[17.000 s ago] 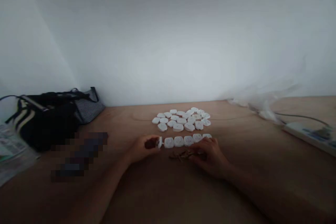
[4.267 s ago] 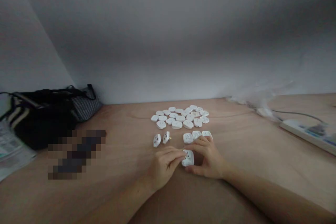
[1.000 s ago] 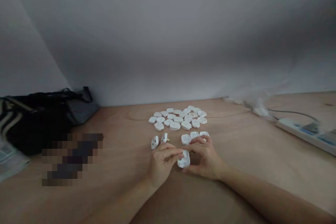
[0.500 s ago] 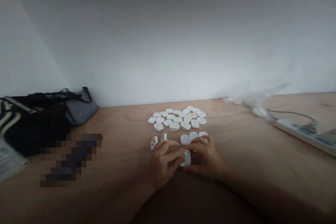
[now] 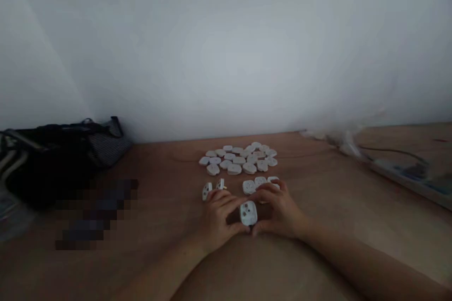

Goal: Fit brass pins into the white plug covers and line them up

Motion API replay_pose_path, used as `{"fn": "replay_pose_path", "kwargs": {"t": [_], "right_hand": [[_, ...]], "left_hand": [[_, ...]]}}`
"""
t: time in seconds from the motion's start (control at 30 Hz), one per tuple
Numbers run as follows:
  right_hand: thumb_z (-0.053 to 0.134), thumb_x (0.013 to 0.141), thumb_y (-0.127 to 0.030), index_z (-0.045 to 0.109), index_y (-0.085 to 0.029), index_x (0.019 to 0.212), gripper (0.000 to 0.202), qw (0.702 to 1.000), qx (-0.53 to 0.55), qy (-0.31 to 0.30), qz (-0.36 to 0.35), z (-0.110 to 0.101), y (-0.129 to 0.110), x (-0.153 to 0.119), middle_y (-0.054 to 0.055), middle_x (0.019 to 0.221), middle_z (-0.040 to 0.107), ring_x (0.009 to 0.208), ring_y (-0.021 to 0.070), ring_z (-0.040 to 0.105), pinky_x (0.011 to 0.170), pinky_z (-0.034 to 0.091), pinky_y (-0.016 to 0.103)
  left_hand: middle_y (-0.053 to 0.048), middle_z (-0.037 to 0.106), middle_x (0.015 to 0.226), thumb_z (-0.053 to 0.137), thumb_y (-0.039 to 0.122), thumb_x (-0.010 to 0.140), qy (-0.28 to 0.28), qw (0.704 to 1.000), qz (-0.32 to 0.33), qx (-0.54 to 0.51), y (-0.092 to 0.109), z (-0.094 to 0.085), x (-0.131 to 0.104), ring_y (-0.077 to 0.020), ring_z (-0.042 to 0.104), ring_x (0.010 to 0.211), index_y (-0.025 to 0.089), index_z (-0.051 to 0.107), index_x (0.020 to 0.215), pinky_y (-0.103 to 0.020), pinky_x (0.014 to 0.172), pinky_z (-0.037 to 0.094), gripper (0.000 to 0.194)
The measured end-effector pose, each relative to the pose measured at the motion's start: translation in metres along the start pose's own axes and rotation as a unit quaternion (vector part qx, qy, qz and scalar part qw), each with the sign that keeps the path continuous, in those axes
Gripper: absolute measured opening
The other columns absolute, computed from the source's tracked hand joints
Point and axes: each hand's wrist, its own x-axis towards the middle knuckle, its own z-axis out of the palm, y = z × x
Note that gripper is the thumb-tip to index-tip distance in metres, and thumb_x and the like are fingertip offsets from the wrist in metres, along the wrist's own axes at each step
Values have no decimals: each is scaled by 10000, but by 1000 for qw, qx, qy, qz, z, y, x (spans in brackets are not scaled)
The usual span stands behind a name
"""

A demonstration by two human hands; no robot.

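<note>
A small white plug housing [image 5: 248, 213] is held upright between my two hands, its open face with small metal parts toward me. My left hand [image 5: 221, 216] grips its left side, thumb low and fingers along the top. My right hand [image 5: 277, 209] closes on its right side, thumb near the bottom edge. Past my left fingers stand two white plug parts, a nearer one [image 5: 206, 191] and another [image 5: 220, 184] with a brass-coloured pin. Just beyond my right fingers lie a row of white plug covers [image 5: 249, 187], partly hidden by that hand.
Several white plug covers [image 5: 234, 169] lie in a cluster farther back on the wooden table [image 5: 169, 169]. At left are a black bag [image 5: 52, 164] and a blurred-out dark object [image 5: 99, 216]. To the right are clear plastic [image 5: 348, 143] and a power strip [image 5: 409, 178] with a cable.
My left fingers have drawn back from the front of the plug housing, so its face shows more fully. My left thumb has moved lower. The whole picture is darker.
</note>
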Motion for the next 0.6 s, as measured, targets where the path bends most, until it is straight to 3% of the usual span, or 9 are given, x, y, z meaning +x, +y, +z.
{"fn": "replay_pose_path", "kwargs": {"t": [0.1,0.23,0.4,0.6], "right_hand": [[739,548,-591,623,-249,990,571,998,-25,-41,31,-9,7,0,48,951,663,927,256,539,844,290,388],[640,764,-384,666,-317,924,175,989,-97,-78,82,-17,16,2,8,913,666,916,231,527,789,286,363],[603,804,-323,680,-350,902,127,984,-120,-98,90,-12,15,4,3,897,666,933,228,514,783,278,364],[545,832,-242,646,-232,804,106,993,-74,-54,72,-10,10,4,22,814,660,831,204,535,768,315,364]], "left_hand": [[-43,681,979,742,482,639,0,1000,-3,3,-1,0,-1,-251,532,925,237,615,1119,-407,858,377,553],[-49,669,963,753,507,603,13,1000,-14,17,-2,0,-2,-253,537,923,242,636,1097,-404,852,395,573],[-54,664,940,749,524,594,14,1000,-16,18,-2,0,-2,-254,546,908,232,642,1092,-406,838,406,587],[-62,660,941,742,538,596,18,1000,-15,16,-2,1,-2,-258,535,924,222,641,1078,-412,853,401,585]]}}
